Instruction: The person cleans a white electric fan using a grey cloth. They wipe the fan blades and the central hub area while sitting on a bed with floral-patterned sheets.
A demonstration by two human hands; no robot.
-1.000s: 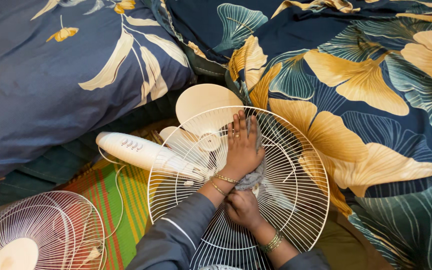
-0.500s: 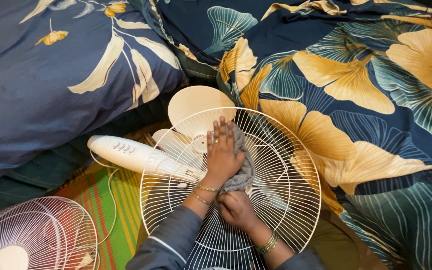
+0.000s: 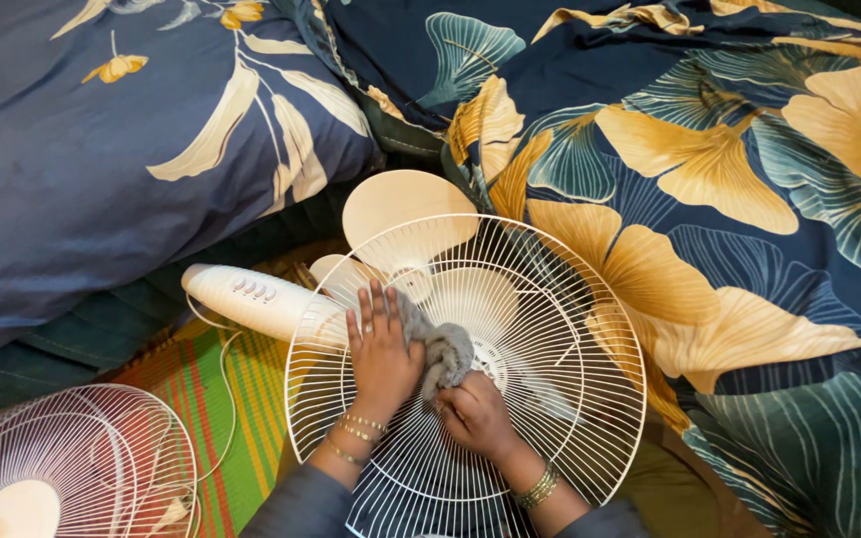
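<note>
Grey cloth (image 3: 442, 351), bunched, lying on the wire face of a white fan guard (image 3: 550, 299); held from two sides.

Left hand (image 3: 383, 354): fingers (image 3: 379, 307) straight and close together, palm flat on the guard wires, the thumb side against the cloth. No closed grasp. Gold bangles at the wrist.

Right hand (image 3: 472, 416): fingers curled in, pinching the lower end of the cloth against the guard just beside the round hub. Bangles at the wrist; dark sleeve at the lower edge.

Fan guard: round, cream-white wire, lying tilted over the fan body, centre of view.

Fan blades (image 3: 406, 211): cream, seen through and above the guard's upper left.

Fan control column (image 3: 251, 297): white, with a row of buttons, lying to the left of the guard, its near end under the rim.

Second fan guard (image 3: 72, 463): white wire, lower left corner, well apart from both hands.

Striped mat (image 3: 216, 384): green, red and yellow, beneath both guards.

Bedding (image 3: 729, 199): dark blue with large gold and teal leaf print, at right and above; a blue floral pillow (image 3: 82, 169) at upper left.
</note>
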